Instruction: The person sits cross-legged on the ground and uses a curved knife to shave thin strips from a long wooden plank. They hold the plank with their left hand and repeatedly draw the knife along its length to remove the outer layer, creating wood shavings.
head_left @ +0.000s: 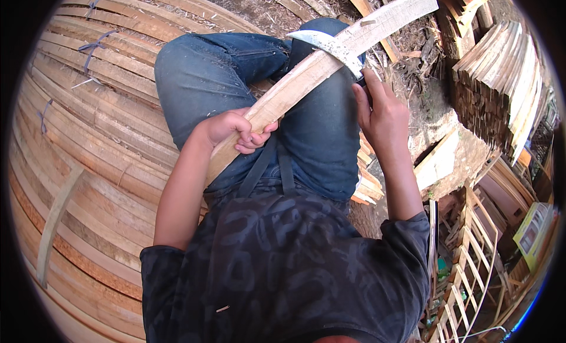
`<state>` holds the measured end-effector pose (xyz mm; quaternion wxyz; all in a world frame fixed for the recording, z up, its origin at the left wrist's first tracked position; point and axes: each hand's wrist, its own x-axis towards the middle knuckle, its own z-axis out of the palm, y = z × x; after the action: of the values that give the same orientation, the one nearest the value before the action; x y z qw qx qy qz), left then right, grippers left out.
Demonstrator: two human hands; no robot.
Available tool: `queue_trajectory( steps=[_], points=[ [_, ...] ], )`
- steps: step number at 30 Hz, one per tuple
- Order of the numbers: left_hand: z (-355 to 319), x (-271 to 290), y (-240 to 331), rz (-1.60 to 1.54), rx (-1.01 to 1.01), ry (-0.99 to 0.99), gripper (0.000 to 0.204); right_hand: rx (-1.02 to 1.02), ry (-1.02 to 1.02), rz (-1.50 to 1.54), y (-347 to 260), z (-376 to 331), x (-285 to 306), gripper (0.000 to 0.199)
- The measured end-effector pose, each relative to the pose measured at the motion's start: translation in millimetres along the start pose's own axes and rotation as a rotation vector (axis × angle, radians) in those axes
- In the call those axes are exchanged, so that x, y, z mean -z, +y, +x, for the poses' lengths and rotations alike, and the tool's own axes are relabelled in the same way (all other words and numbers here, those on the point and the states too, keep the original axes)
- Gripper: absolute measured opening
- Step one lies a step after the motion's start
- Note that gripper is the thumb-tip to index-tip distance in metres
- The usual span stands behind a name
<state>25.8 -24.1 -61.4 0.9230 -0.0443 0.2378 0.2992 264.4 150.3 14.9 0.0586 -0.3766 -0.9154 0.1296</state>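
— One long wooden slat (330, 63) runs from lower left to upper right across the knees?
— Yes. Left hand (236, 130) wraps shut around its lower end; right hand (380, 110) grips a curved knife (327, 45), blade lying across the slat, stacked slats (88, 166) alongside.

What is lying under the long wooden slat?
Under the wooden slat are the blue-jeaned legs. The curved blade lies on top; its handle is hidden by the right hand.
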Motion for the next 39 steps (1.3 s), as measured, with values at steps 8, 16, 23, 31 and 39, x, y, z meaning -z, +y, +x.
queue_trajectory(
  steps=[8, 16, 23, 31, 39],
  points=[
    [-0.8, -5.5, 0.5, 0.014, -0.011, 0.007, 0.042, -0.559, 0.287, -0.378, 145.6, 16.5, 49.9, 0.033],
    [1.1, -0.5, 1.3, 0.03, -0.009, 0.0, 0.041, -0.446, 0.236, 0.304, 43.9, -11.5, 0.4, 0.024],
    [-4.7, -13.7, 4.1, 0.065, -0.021, 0.113, 0.041, -0.282, 0.111, 0.386, -21.2, -18.3, -28.5, 0.023],
    [-11.2, -49.4, 0.7, 0.558, -0.192, 0.432, 0.021, -0.3, 0.185, 0.499, -15.2, -17.5, -36.8, 0.023],
    [-28.1, -45.5, 17.7, 1.127, -0.335, 0.727, 0.009, -0.245, 0.148, 0.419, -13.3, -12.9, -36.3, 0.026]
  ],
)
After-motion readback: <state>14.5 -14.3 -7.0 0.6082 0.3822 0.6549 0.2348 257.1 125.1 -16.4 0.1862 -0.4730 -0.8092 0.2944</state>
